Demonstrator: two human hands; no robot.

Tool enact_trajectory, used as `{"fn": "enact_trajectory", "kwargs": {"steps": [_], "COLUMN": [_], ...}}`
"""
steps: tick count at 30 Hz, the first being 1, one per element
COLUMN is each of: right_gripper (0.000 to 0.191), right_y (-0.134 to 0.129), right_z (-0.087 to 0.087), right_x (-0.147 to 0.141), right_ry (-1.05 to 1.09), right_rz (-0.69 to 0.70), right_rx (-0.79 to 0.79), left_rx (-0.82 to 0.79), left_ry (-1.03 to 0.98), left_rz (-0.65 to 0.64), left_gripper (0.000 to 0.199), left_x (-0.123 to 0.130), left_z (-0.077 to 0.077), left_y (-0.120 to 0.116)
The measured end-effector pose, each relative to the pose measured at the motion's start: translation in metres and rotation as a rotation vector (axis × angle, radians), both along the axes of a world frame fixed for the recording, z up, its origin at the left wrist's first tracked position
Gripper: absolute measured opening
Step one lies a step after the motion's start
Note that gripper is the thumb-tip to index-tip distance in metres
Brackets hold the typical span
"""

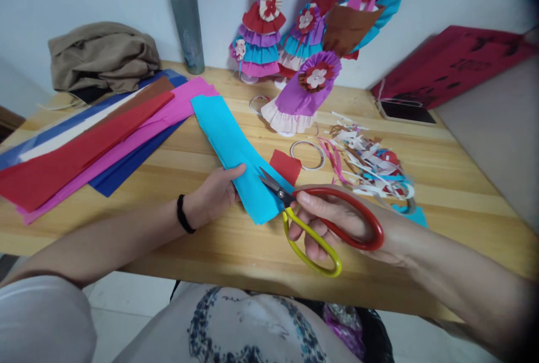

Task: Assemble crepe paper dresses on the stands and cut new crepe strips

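A long light-blue strip of crepe paper slants across the middle of the table. My left hand pinches its left edge, thumb on top and fingers underneath. In my right hand is a pair of scissors with one red and one yellow handle loop. The blades are slightly apart over the lower right part of the blue paper; I cannot tell whether they cut into it. A small red paper piece lies just beyond the blades.
Folded paper strips in several colours lie at left, near a brown cloth and a flask. Ruffled paper dresses stand at the back. A tape roll, paper scraps, a phone and a red bag are right.
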State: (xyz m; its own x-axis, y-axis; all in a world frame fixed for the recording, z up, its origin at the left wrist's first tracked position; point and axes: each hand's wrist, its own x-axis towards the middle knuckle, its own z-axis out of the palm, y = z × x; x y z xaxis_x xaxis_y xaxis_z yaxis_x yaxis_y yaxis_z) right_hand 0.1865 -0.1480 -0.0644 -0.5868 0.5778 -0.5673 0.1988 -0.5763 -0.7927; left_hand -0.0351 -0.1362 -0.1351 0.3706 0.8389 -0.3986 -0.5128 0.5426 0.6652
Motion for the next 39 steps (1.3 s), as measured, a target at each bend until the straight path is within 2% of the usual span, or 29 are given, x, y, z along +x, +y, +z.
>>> {"fn": "enact_trajectory", "kwargs": {"steps": [3, 5, 12, 15, 23, 28, 34, 39], "right_gripper": [0.047, 0.048, 0.057, 0.060, 0.052, 0.055, 0.050, 0.053], "right_y": [0.006, 0.008, -0.001, -0.004, -0.008, -0.011, -0.018, -0.020], "right_z": [0.006, 0.002, -0.049, -0.061, -0.064, -0.072, -0.071, -0.080], "right_x": [-0.003, -0.004, -0.001, -0.002, -0.002, -0.006, -0.013, -0.015], "right_ry": [0.001, 0.010, 0.181, 0.224, 0.382, 0.400, 0.438, 0.448], "right_rz": [0.044, 0.042, -0.065, -0.086, -0.168, -0.180, -0.253, -0.162], "right_rx": [0.015, 0.020, -0.055, -0.072, -0.206, -0.212, -0.180, -0.110], "left_rx": [-0.008, -0.010, -0.016, 0.006, 0.011, 0.024, 0.032, 0.036], "left_ry": [0.021, 0.004, 0.057, 0.086, 0.091, 0.105, 0.115, 0.133], "left_rz": [-0.010, -0.010, -0.031, 0.007, 0.025, 0.017, -0.004, 0.006], "left_gripper": [0.042, 0.041, 0.045, 0.044, 0.042, 0.039, 0.035, 0.032], "left_x": [0.001, 0.000, 0.000, 0.002, 0.003, 0.004, 0.003, 0.004], "left_z": [0.002, 0.002, -0.001, -0.001, 0.002, 0.001, 0.002, 0.003], "left_y": [0.000, -0.001, 0.000, 0.000, -0.001, -0.002, -0.003, -0.003]}}
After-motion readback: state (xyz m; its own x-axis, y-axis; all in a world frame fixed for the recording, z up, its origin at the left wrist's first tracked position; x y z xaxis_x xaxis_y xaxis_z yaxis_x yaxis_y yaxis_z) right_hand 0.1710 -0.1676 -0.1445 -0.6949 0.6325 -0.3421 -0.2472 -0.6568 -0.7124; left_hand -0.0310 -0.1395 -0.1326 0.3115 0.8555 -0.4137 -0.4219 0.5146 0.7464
